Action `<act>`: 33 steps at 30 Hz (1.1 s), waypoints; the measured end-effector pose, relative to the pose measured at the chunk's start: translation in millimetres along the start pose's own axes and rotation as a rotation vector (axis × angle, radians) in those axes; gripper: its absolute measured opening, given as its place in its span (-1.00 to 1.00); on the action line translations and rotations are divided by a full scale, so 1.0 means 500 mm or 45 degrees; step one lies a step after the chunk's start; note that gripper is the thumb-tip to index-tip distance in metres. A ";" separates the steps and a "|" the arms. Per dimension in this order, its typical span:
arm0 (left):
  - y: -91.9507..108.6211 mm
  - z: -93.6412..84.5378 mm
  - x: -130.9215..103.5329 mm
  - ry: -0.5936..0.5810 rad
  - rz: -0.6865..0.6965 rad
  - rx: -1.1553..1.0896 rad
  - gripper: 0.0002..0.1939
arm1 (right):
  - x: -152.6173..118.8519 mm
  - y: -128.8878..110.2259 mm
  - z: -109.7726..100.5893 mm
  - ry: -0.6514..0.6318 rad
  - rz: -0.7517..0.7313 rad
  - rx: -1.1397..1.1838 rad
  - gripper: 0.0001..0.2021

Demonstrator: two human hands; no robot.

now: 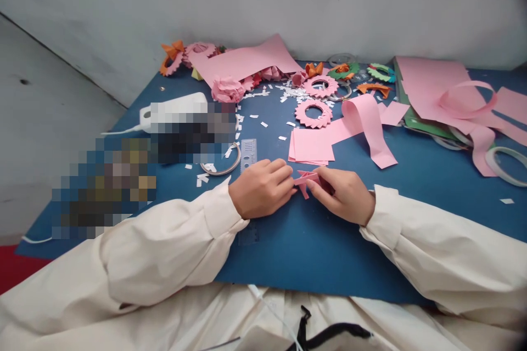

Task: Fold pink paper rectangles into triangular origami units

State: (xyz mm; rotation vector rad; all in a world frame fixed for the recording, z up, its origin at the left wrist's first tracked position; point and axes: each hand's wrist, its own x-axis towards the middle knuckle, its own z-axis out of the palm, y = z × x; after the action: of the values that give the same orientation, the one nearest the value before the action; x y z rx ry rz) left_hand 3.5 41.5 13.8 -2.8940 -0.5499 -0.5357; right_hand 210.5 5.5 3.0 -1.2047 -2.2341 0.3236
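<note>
Between my two hands, just above the blue tabletop, is a small folded piece of pink paper (304, 180) with several pointed ends. My left hand (263, 189) is closed, its fingertips pinching the paper's left end. From the other side my right hand (341, 193) pinches the same paper between thumb and fingers. Right behind it lies a stack of pink paper squares (312, 146). A clear plastic ruler (248, 152) runs under my left wrist, partly hidden. Beyond the stack rests a pink folded-paper ring (313, 113).
Curled pink strips (366, 126) and large pink sheets (432, 88) lie to the right, near a tape roll (508, 164). Another tape roll (222, 159), a white power strip (177, 109) and blurred items are left. Paper flowers (228, 89) and white scraps (292, 91) sit near the wall.
</note>
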 end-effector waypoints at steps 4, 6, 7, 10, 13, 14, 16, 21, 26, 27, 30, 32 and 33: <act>0.008 0.004 -0.006 0.041 0.027 -0.081 -0.69 | 0.002 0.003 0.000 -0.058 -0.020 0.070 -0.80; 0.009 0.005 -0.006 0.055 -0.002 -0.130 -0.62 | 0.001 0.006 0.002 -0.077 -0.045 0.105 -0.80; 0.009 0.005 -0.006 0.060 -0.031 -0.152 -0.61 | 0.001 0.008 0.003 -0.081 -0.067 0.121 -0.80; 0.008 0.004 -0.004 0.084 -0.152 -0.195 -0.65 | 0.000 0.010 0.004 -0.095 -0.169 0.166 -0.83; 0.011 0.003 -0.002 0.082 -0.175 -0.225 -0.68 | 0.000 0.008 0.002 -0.122 -0.279 0.191 -0.89; 0.012 0.004 -0.002 0.070 -0.158 -0.233 -0.71 | 0.001 0.008 0.001 -0.124 -0.299 0.187 -0.90; 0.014 0.004 -0.003 0.049 -0.160 -0.220 -0.79 | 0.003 0.008 -0.002 -0.100 -0.296 0.158 -0.89; 0.002 0.000 -0.006 0.036 -0.481 -0.024 -0.72 | 0.016 0.027 -0.006 0.051 -0.091 -0.056 -0.79; -0.025 0.002 -0.008 -0.078 -0.813 0.059 -0.76 | 0.022 0.048 -0.003 0.034 0.021 -0.275 -0.79; -0.029 0.004 -0.007 -0.109 -0.858 0.056 -0.77 | 0.021 0.049 -0.003 0.000 0.011 -0.321 -0.79; -0.035 0.007 -0.003 -0.201 -0.948 0.046 -0.79 | 0.018 0.049 -0.001 -0.090 -0.013 -0.431 -0.74; -0.036 0.007 0.000 -0.250 -0.981 0.041 -0.79 | 0.017 0.047 0.000 -0.133 -0.024 -0.469 -0.71; -0.037 0.008 0.001 -0.267 -0.997 0.042 -0.78 | 0.017 0.046 0.000 -0.153 -0.028 -0.493 -0.69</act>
State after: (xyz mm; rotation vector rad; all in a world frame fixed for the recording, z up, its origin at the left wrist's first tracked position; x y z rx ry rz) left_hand -1.8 59.6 11.9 -2.6228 -1.7186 -0.2862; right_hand 222.7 25.4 -4.2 -1.3837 -2.4889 -0.0532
